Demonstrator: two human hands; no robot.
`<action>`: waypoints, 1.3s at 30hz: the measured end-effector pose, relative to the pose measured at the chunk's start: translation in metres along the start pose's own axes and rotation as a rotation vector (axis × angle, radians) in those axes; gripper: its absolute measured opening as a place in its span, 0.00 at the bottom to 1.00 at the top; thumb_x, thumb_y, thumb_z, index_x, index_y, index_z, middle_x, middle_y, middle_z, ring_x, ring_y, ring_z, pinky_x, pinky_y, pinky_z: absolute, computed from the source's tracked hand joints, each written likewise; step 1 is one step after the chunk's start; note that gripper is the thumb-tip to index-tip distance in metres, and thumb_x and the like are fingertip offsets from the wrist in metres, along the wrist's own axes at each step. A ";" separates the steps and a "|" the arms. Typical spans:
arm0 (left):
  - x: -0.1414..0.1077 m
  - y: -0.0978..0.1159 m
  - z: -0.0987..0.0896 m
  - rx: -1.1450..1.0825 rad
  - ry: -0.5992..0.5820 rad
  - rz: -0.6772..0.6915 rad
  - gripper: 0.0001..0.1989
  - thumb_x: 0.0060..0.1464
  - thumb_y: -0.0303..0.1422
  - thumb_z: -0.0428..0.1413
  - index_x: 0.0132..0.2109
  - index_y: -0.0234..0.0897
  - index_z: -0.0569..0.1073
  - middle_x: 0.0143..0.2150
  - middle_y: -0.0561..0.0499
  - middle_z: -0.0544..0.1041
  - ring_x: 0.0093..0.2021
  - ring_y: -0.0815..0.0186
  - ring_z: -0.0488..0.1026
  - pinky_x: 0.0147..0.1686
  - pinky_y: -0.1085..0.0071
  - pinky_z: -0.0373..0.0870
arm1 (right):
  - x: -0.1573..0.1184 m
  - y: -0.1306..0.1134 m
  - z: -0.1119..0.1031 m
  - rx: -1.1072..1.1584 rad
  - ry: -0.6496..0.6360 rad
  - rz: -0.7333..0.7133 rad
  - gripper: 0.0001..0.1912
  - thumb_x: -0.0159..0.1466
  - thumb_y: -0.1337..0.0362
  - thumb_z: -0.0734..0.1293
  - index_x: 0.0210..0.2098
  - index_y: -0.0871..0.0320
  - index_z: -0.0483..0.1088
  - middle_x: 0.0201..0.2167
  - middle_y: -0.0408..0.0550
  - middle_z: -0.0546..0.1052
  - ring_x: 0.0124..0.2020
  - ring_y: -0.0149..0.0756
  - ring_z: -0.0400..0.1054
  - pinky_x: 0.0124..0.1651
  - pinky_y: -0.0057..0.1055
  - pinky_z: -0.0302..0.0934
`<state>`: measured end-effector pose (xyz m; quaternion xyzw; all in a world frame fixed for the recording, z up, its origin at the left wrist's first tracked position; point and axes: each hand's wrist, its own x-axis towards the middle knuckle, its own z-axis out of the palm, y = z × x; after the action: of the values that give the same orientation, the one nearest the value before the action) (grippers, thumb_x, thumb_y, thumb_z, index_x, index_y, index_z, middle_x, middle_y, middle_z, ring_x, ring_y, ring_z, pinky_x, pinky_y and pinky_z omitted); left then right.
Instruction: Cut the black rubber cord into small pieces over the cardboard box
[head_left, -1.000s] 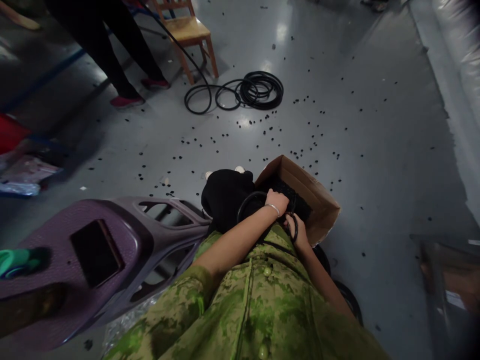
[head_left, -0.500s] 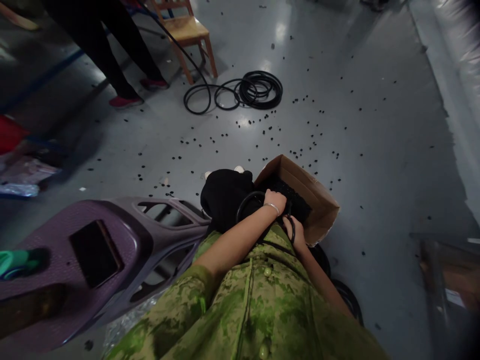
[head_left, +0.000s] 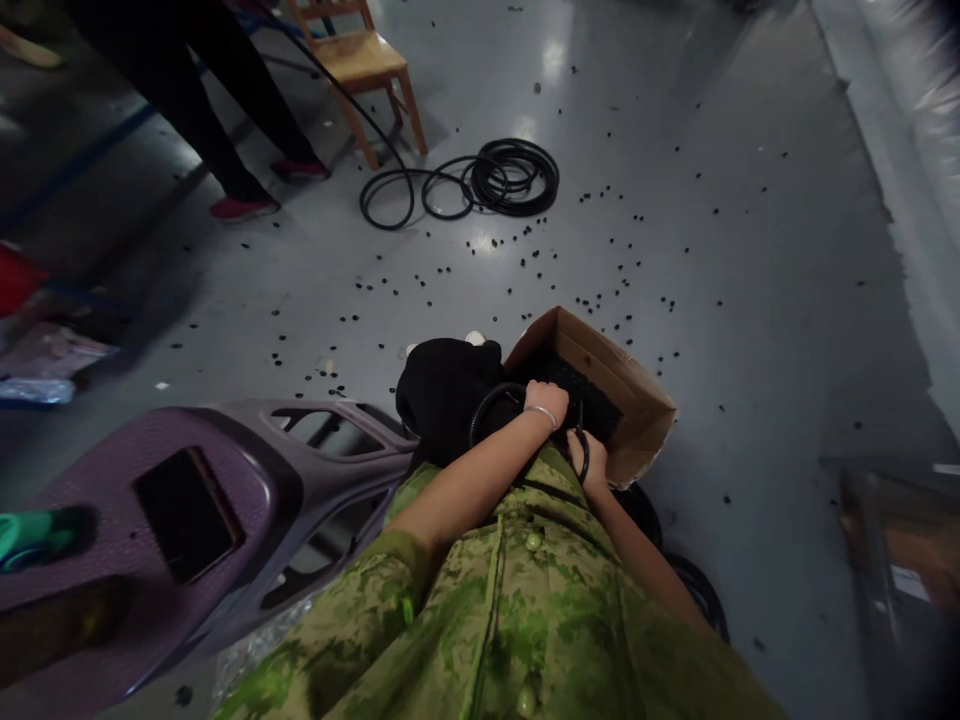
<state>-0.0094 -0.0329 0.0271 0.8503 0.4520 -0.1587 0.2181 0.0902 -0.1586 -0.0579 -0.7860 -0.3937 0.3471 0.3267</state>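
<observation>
My left hand (head_left: 547, 400), a bracelet at its wrist, is closed around a black hose (head_left: 486, 403). The hose curves from the fist back across my lap. Just to the right and nearer my body, my right hand (head_left: 595, 462) grips a black loop-handled tool (head_left: 583, 452); its working end is mostly hidden, so its exact kind is unclear. Both hands are at the near side of an open cardboard box (head_left: 634, 400). Inside the box lies a heap of small black pieces (head_left: 589, 392).
A purple stool (head_left: 247, 430) at my left carries a phone (head_left: 187, 513) and a green object (head_left: 34, 538). Small black rings are scattered over the floor. Ahead are a coiled black hose (head_left: 525, 210), a wooden chair (head_left: 367, 58) and a person's legs (head_left: 232, 120).
The whole view has shifted slightly, with floor items a little further left. Both hands keep their grips and nearly the same positions at the box.
</observation>
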 end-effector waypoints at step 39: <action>0.014 -0.006 0.007 -1.724 0.027 0.019 0.15 0.50 0.41 0.59 0.27 0.32 0.73 0.20 0.54 0.70 0.20 0.74 0.64 0.24 0.76 0.63 | 0.005 -0.064 -0.031 1.032 -0.485 0.201 0.18 0.53 0.50 0.69 0.42 0.49 0.69 0.33 0.42 0.74 0.30 0.31 0.65 0.32 0.28 0.64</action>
<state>-0.0072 -0.0241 0.0139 0.3933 0.4101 0.2518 0.7834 0.0923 -0.1311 0.0082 -0.4567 -0.1605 0.6935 0.5336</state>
